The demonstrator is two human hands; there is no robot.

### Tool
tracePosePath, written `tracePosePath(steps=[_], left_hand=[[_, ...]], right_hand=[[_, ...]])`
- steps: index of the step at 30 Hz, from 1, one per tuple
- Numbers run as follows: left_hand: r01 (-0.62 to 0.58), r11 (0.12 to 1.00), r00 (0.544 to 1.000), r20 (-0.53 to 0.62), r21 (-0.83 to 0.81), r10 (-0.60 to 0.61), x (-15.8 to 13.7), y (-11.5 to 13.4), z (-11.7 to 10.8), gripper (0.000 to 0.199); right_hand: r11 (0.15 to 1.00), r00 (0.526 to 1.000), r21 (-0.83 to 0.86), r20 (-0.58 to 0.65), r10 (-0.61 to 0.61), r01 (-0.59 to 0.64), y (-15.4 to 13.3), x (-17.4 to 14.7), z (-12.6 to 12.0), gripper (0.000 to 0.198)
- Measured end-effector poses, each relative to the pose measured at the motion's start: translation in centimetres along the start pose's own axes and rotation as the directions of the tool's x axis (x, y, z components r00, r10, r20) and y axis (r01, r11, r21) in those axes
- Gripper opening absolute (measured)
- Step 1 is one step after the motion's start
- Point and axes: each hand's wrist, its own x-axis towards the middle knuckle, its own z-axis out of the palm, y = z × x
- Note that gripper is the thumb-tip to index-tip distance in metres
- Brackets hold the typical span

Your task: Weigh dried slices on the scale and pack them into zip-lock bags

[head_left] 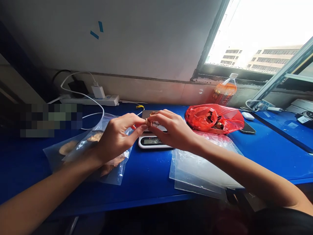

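Note:
Over a digital kitchen scale (141, 142), the fingertips of my left hand (121, 132) and my right hand (172, 129) meet around a small brown dried piece (148, 123). Both hands pinch it, and the fingers cover part of it. Another brown piece (152, 113) lies on the scale's platform, partly hidden behind my right fingers. The scale's display is lit, but I cannot read it surely. Beneath my left forearm, clear plastic bags (121, 174) hold larger tan and brown dried pieces. Flat clear bags (198, 173) are stacked under my right forearm.
An open red plastic bag (195, 118) with dark brown pieces sits right of the scale. Behind it stands a drink bottle (226, 89). A phone (248, 128) and white case (247, 116) lie beside it. A power strip (110, 100) with cables runs along the wall.

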Motion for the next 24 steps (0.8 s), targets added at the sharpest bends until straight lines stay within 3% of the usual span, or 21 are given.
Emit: tracePosePath(steps=[5,10,15,21,24], left_hand=[[0.021,0.997,0.994,0.104,-0.071,-0.014,-0.3,0.1,0.2,0.012],[0.015,0.999,0.991,0.134,-0.045,-0.009,-0.6,0.1,0.4,0.020],[-0.015,0.996,0.988,0.155,0.092,0.001,-0.5,0.0,0.3,0.018],[-0.014,0.990,0.975,0.223,0.142,-0.018,-0.5,-0.2,0.4,0.021],[0.003,0.990,0.973,0.227,0.144,-0.036,-0.4,-0.3,0.3,0.022]], right_hand=[[0.999,0.999,0.038,-0.039,-0.034,0.036,0.2,-0.5,-0.4,0.011],[0.994,0.988,-0.048,-0.112,-0.106,0.101,1.0,-1.3,-0.6,0.013],[0.988,0.976,-0.155,-0.216,-0.040,0.006,3.3,-1.8,-0.9,0.016],[0.943,0.931,-0.269,-0.353,0.092,-0.195,5.4,-1.8,-6.4,0.018],[0.899,0.899,-0.304,-0.399,0.181,-0.315,5.7,-4.1,-9.9,0.027]])
